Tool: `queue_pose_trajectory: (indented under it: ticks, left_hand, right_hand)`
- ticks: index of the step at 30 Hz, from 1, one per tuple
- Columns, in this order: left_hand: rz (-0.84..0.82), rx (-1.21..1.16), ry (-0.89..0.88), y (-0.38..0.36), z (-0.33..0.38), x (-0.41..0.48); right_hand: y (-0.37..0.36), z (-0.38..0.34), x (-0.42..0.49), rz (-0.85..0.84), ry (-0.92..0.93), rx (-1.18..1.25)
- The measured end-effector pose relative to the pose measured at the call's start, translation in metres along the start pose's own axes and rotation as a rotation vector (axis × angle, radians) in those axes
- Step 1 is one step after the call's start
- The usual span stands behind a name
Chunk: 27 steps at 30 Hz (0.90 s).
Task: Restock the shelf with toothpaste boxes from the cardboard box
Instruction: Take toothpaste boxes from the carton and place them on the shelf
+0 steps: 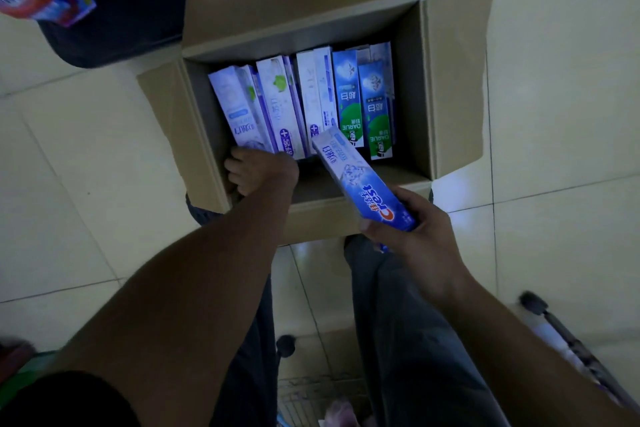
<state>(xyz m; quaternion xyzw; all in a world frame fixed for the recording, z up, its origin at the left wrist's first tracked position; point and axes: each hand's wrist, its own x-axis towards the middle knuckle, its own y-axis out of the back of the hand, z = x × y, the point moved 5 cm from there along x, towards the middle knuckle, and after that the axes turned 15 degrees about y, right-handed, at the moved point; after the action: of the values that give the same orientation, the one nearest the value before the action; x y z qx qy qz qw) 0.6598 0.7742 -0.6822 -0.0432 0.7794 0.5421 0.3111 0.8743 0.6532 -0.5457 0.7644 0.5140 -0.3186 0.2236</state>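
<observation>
Toothpaste boxes [304,104] stand in a row inside the open cardboard box [446,87] on the tiled floor [69,149]. The right hand [415,229] grips a blue toothpaste box [360,180] by its near end, fingers wrapped round it, tilted over the cardboard box's near edge. The left hand [259,172] reaches into the near left corner, fingers curled against the leftmost boxes' ends; whether it grasps one I cannot tell.

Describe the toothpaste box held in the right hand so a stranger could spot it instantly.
Find the open cardboard box on the tiled floor. At its near right corner the right hand holds one blue box slanted above the packed row. It alone shows a red-and-white Crest logo; the others sit inside.
</observation>
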Motion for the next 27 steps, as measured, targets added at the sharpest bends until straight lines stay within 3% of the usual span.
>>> queue_pose_trajectory:
  ticks: [3,6,13,19,27]
  left_hand:
    - [0.004,-0.014,0.056,-0.004,0.003,0.003]
    - [-0.141,-0.156,0.035,-0.003,-0.005,-0.001]
    - [-0.284,-0.301,-0.243,0.105,-0.061,-0.059]
    - [-0.304,-0.422,-0.380,0.241,-0.107,-0.140]
    - [-0.207,-0.730,-0.714,0.471,-0.118,-0.271]
  right_hand:
    - [-0.002,0.005,-0.003,0.027,-0.015,0.049]
    - [-0.004,0.001,-0.006,0.066,-0.036,0.085]
    - [-0.006,-0.058,-0.041,0.165,-0.154,0.329]
    - [-0.029,-0.166,-0.122,-0.015,-0.109,0.481]
    - [-0.056,-0.344,-0.252,-0.441,0.043,0.504]
